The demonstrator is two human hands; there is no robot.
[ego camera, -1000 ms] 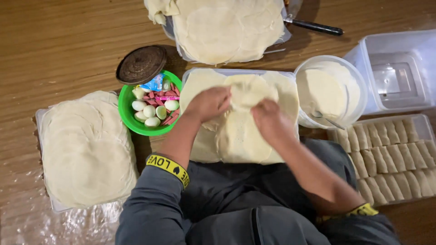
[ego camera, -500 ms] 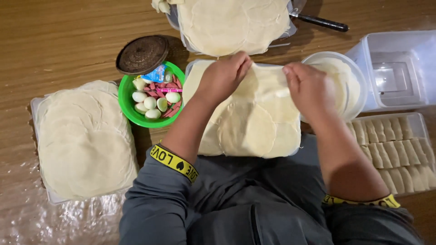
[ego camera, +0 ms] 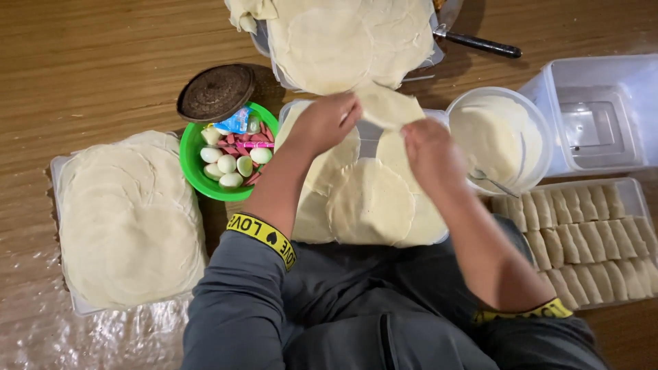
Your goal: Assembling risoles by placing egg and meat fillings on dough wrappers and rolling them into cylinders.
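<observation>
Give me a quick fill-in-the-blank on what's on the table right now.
1. Both hands, left hand and right hand, lift one thin round ____ off the stack.
2. The bowl holding the peeled eggs is ____ in colour.
3. The finished rolls lie in a tray on the person's ____ side.
4. A spoon rests in the round tub of white ____.

Missing words: wrapper; green; right; paste

A tray of wrappers lies in the middle, near the person. Left of it sits a bowl – a lid just beyond. Far left, a wrapper stack. Right: a tub, then rolls nearer, an empty box farther.
</observation>
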